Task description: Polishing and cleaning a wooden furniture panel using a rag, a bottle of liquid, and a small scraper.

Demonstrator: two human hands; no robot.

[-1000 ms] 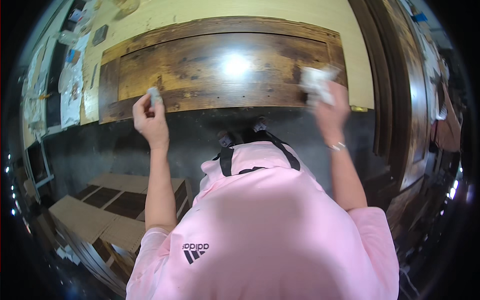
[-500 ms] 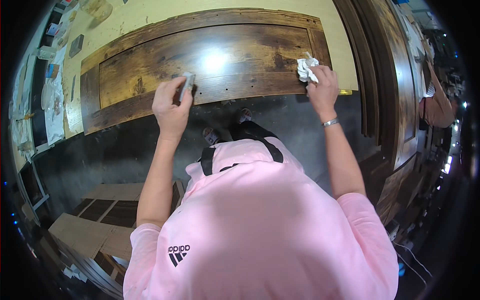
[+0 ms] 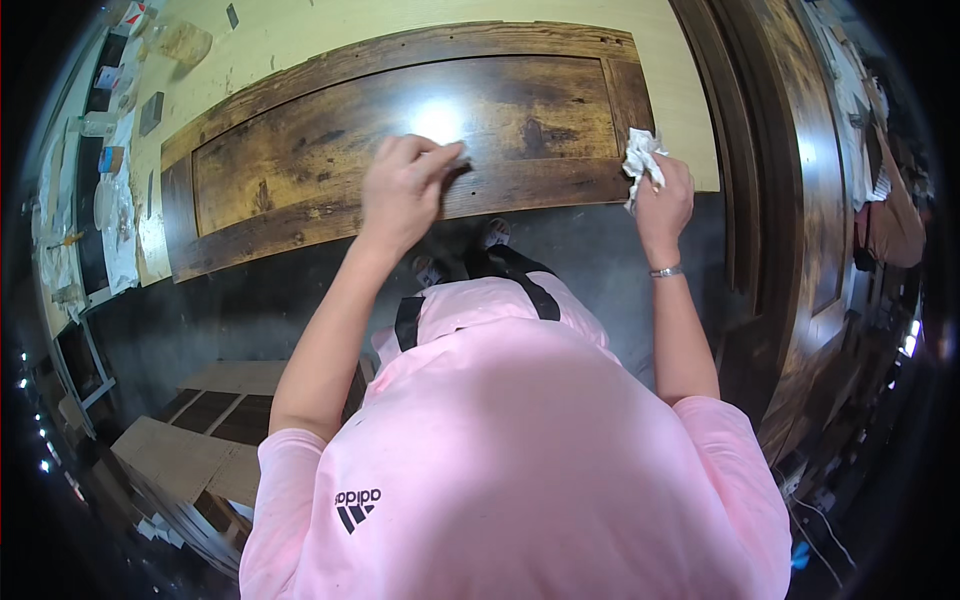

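Observation:
A brown wood-grain panel [image 3: 330, 135] with a raised frame and small holes along its near edge lies across the table. Over the near part of this panel, my left hand [image 3: 405, 190] is closed on a small grey block [image 3: 461, 152], mostly hidden by the fingers. My right hand [image 3: 664, 205] grips a crumpled white tissue or rag [image 3: 642, 160] at the panel's near right corner. A bracelet circles the right wrist.
The pale yellow tabletop [image 3: 290, 35] carries a dark grey block [image 3: 152, 113] and a clear plastic tub [image 3: 185, 43] at left. More brown boards [image 3: 735, 150] stand along the right side. Cardboard-topped stacks [image 3: 185, 460] sit at lower left. Another person's arm [image 3: 890, 215] shows far right.
My left hand has moved right along the panel with the small grey block. My right hand, with the white tissue or rag, has shifted slightly right and down to the panel's corner.

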